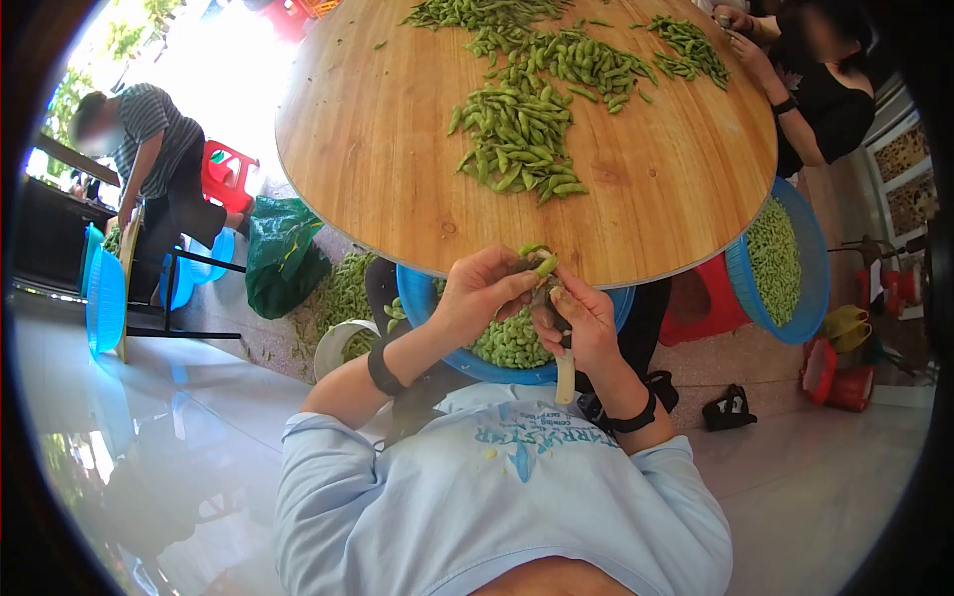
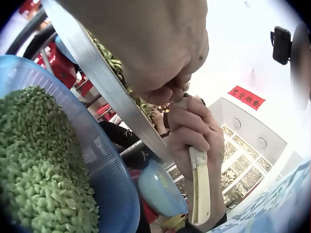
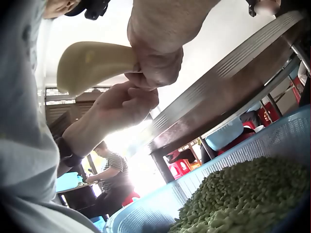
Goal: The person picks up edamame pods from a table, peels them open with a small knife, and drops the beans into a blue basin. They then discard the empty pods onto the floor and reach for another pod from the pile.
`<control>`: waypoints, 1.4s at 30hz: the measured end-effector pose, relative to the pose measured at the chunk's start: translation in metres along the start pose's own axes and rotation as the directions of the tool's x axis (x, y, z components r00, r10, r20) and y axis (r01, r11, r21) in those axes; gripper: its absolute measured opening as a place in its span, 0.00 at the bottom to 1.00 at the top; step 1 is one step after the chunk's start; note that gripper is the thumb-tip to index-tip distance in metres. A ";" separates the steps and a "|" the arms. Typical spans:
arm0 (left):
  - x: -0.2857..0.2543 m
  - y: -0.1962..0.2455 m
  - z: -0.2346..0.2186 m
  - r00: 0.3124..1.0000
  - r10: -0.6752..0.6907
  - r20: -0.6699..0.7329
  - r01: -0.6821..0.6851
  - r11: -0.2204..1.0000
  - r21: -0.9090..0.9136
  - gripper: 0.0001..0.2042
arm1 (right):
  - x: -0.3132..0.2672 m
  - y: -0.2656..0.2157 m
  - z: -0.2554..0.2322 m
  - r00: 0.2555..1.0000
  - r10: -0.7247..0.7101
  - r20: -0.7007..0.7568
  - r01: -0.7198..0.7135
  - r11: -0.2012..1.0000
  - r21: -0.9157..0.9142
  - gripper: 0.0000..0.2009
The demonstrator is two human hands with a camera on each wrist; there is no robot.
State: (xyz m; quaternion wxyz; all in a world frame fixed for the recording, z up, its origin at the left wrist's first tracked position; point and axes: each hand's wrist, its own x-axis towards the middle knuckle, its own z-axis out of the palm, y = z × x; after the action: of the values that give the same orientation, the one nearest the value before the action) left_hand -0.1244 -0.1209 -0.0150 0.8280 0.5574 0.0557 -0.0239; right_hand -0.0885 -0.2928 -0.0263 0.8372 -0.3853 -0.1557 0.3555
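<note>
Over the near edge of the round wooden table (image 1: 397,189), both hands meet at a green soybean pod (image 1: 546,266). My left hand (image 1: 482,293) pinches the pod between thumb and fingertips. The fingers of my right hand (image 1: 579,323) curl round a tool with a cream-coloured handle (image 2: 200,189), which points back toward the body; its working end is hidden in the grip. Below the hands sits a blue mesh basket (image 2: 114,187) holding a heap of shelled green beans (image 2: 43,170). Piles of unshelled pods (image 1: 517,139) lie on the tabletop.
At the right stands another blue basket of beans (image 1: 773,263), near a red stool (image 1: 701,303). A white bucket (image 1: 333,348), loose pods and a green sack (image 1: 281,253) are on the floor at left. One person (image 1: 149,139) works far left, another (image 1: 830,89) at the table's right.
</note>
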 end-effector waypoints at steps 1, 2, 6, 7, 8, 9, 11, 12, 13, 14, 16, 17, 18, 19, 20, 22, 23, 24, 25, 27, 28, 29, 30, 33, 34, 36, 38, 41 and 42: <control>-0.001 0.000 0.000 1.000 0.001 0.000 -0.001 1.000 0.000 0.03 | -0.001 -0.001 0.000 1.000 -0.010 0.013 0.010 1.000 -0.026 0.21; -0.002 0.000 0.000 1.000 0.000 0.014 0.000 1.000 0.001 0.03 | -0.001 -0.001 -0.001 0.999 -0.018 0.026 0.019 0.998 -0.052 0.20; -0.003 -0.001 -0.001 0.998 0.041 0.045 -0.044 0.997 0.062 0.03 | -0.003 0.002 -0.006 0.999 -0.050 0.019 0.052 0.991 -0.126 0.18; -0.002 0.001 0.000 0.998 0.044 0.044 -0.046 0.997 0.062 0.03 | -0.002 0.001 -0.007 0.999 -0.038 0.013 0.039 0.994 -0.100 0.18; -0.001 0.005 0.001 0.998 -0.024 0.057 0.028 0.996 -0.083 0.03 | -0.002 0.000 -0.008 1.000 -0.025 0.007 0.026 0.997 -0.073 0.17; 0.001 0.008 0.002 0.993 -0.089 0.080 0.105 0.969 -0.224 0.03 | -0.001 -0.002 -0.008 1.000 -0.025 0.008 0.026 0.997 -0.073 0.17; 0.006 0.004 -0.010 0.967 -0.191 0.170 0.240 0.910 -0.337 0.03 | -0.001 -0.007 -0.007 0.997 0.079 0.022 -0.082 0.985 0.155 0.16; 0.006 0.003 -0.014 0.922 -0.278 0.270 0.375 0.820 -0.432 0.03 | -0.002 -0.006 -0.007 0.997 0.080 0.021 -0.082 0.985 0.155 0.16; 0.005 0.003 -0.015 0.921 -0.278 0.272 0.375 0.820 -0.432 0.03 | -0.002 -0.006 -0.009 0.993 0.109 0.039 -0.115 0.970 0.216 0.15; 0.005 0.003 -0.015 0.905 -0.295 0.306 0.412 0.789 -0.456 0.03 | -0.002 -0.006 -0.011 0.989 0.136 0.059 -0.147 0.950 0.276 0.14; 0.004 0.005 -0.012 0.887 -0.313 0.341 0.450 0.754 -0.478 0.02 | 0.000 -0.004 -0.015 0.986 0.158 0.058 -0.168 0.930 0.326 0.13; 0.005 0.006 -0.009 0.944 -0.257 0.207 0.294 0.939 -0.178 0.03 | 0.000 -0.003 -0.016 0.982 0.180 0.058 -0.188 0.907 0.377 0.12; 0.006 0.009 -0.006 0.984 -0.146 0.105 0.127 0.977 0.169 0.04 | 0.000 -0.003 -0.015 0.982 0.178 0.058 -0.187 0.907 0.377 0.12; 0.005 0.012 -0.006 0.983 -0.147 0.106 0.128 0.977 0.170 0.04 | -0.001 -0.002 -0.013 0.979 0.201 0.023 -0.195 0.909 0.369 0.11; 0.002 0.015 -0.006 0.977 0.135 0.165 -0.201 0.839 0.506 0.07 | -0.003 -0.001 -0.011 0.974 0.226 -0.012 -0.207 0.908 0.363 0.10; -0.004 0.020 -0.006 0.881 0.359 0.309 -0.461 0.497 0.735 0.09 | -0.003 0.004 -0.014 0.973 0.231 0.010 -0.217 0.899 0.381 0.10; -0.005 0.022 -0.005 0.816 0.396 0.422 -0.538 0.250 0.805 0.10 | -0.002 0.005 -0.015 0.973 0.227 0.033 -0.221 0.892 0.394 0.09; -0.006 0.024 -0.004 0.743 0.399 0.537 -0.579 -0.018 0.815 0.11 | -0.001 0.004 -0.014 0.974 0.224 0.036 -0.220 0.893 0.392 0.09; -0.006 0.024 -0.005 0.742 0.401 0.538 -0.579 -0.022 0.815 0.11 | -0.002 0.003 -0.011 0.973 0.231 0.020 -0.220 0.895 0.388 0.09; -0.008 0.020 -0.006 0.767 0.423 0.482 -0.565 0.091 0.820 0.10 | -0.005 0.002 -0.006 0.971 0.238 0.003 -0.220 0.895 0.388 0.09; -0.007 0.018 -0.005 0.766 0.424 0.483 -0.566 0.090 0.819 0.10 | -0.007 0.001 -0.004 0.976 0.215 -0.014 -0.196 0.914 0.356 0.09; -0.006 0.018 -0.005 0.799 0.457 0.391 -0.552 0.299 0.778 0.07 | -0.007 0.001 -0.002 0.981 0.191 -0.030 -0.171 0.931 0.323 0.09; -0.006 0.018 -0.004 0.833 0.468 0.295 -0.523 0.494 0.695 0.06 | -0.006 0.001 -0.003 0.982 0.188 -0.030 -0.169 0.932 0.322 0.09; -0.010 0.022 0.000 0.999 -0.033 -0.001 0.031 0.930 0.367 0.07 | -0.006 0.002 -0.004 0.989 0.144 -0.043 -0.123 0.940 0.318 0.10; -0.011 0.020 0.001 1.000 -0.032 0.000 0.030 0.930 0.367 0.07 | -0.007 0.001 -0.005 0.989 0.135 -0.055 -0.115 0.954 0.275 0.10; -0.013 0.014 0.004 0.999 -0.016 -0.036 0.027 0.938 0.345 0.08 | -0.007 0.002 -0.005 0.990 0.129 -0.063 -0.111 0.966 0.233 0.11; -0.014 0.011 0.006 0.997 0.078 -0.006 -0.065 0.864 0.500 0.07 | -0.007 0.004 -0.005 0.984 -0.035 -0.175 -0.017 0.957 -0.288 0.13; -0.016 0.011 0.011 0.952 0.285 0.116 -0.281 0.652 0.704 0.06 | -0.001 0.004 0.002 0.901 -0.383 -0.205 0.116 0.666 -0.737 0.18; -0.018 0.011 0.012 0.902 0.384 0.200 -0.392 0.527 0.754 0.06 | 0.000 0.003 0.003 0.902 -0.379 -0.208 0.112 0.670 -0.734 0.18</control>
State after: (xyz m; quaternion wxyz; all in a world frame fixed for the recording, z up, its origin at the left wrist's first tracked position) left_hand -0.1409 -0.1285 0.0014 0.4879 0.8576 -0.0891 0.1362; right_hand -0.0915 -0.2905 -0.0267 0.6795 -0.7064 -0.1825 0.0775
